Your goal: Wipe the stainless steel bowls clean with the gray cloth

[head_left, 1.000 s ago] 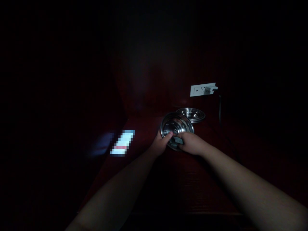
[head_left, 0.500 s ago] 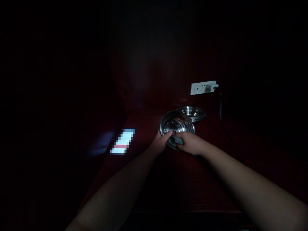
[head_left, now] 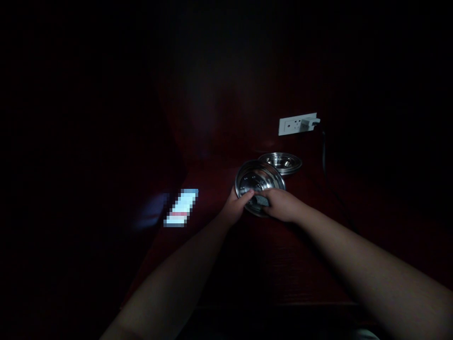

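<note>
A shiny steel bowl point(head_left: 253, 170) is tilted toward me above the dark red table. My left hand point(head_left: 235, 205) is closed on its near left rim, thumb inside the bowl and fingers hidden behind. Inside the bowl, my right hand point(head_left: 283, 204) presses a small grey cloth or pad point(head_left: 262, 201) against the wall. The fingers of that hand are curled round the piece, and its exact kind is hard to make out in the dim light. Just behind the bowl lie several stacked steel dishes point(head_left: 288, 163).
On the left of the table point(head_left: 283, 269) is a blurred-out bright phone-like screen point(head_left: 181, 208). A white wall socket point(head_left: 292, 125) at the back right holds a plug, and its dark cable point(head_left: 323, 156) runs down to the table. Darkness hides the surroundings.
The view has shifted slightly, so the socket and the dishes sit a little higher. My right hand has moved a little within the bowl; both hands keep their holds.
</note>
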